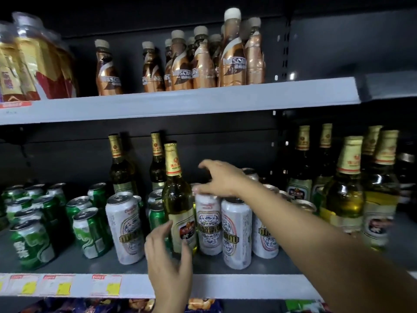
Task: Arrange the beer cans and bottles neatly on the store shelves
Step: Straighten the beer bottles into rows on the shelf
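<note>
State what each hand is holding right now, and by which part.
The left hand curls round the lower body of the front beer bottle. The right hand rests its fingertips on a white can's top; a firm grip cannot be told.

Near the shelf's [90, 265] front edge, the left hand [168, 251] curls round a green-glass beer bottle [178, 206]. The right hand [217, 179] rests spread-fingered atop a white can [207, 224] just beside it.
</note>
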Demonstrator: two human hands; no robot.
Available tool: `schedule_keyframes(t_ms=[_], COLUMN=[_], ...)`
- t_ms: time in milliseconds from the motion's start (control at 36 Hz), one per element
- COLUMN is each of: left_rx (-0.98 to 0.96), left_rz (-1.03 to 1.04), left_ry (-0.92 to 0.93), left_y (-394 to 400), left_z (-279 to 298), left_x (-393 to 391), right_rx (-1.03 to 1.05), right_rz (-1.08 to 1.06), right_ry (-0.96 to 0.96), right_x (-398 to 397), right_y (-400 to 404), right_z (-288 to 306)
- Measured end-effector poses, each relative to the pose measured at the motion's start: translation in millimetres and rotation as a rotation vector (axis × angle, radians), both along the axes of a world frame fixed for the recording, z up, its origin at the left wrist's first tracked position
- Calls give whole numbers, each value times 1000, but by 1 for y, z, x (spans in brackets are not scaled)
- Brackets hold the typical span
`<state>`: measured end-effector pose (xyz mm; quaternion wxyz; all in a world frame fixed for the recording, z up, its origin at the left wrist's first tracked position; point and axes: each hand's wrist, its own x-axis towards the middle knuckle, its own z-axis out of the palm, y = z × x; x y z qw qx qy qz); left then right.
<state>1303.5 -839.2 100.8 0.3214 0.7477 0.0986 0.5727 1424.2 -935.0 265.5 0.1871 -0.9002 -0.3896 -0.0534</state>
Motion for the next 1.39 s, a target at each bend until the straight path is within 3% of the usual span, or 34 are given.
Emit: schedule_keyframes(t_ms=[194, 361, 472, 583, 806, 1028, 1389], left_rx=[75, 103, 58, 93, 483, 711, 646], left_rz=[-250, -407, -484, -584, -681, -755, -875], left_ry=[24, 70, 146, 327, 626, 748, 703], left_y=[-83, -178, -258, -345, -482, -582, -704], left_z=[8, 4, -3, -6, -10, -9, 1], left_x=[23, 39, 53, 69, 97, 139, 261], right_rx=[580, 648, 561, 349, 65, -24, -174], right_rz=[-117, -220, -361, -516, -779, -864, -1063], right_ry=[-410, -560, -614, -628, -421, -213, -199], right_x=[-30, -30, -21, -15, -15, -5, 94], right_y=[-70, -177, -275, -381, -553, -648, -779], right_z=[-43, -88, -115, -138, -164, -163, -142])
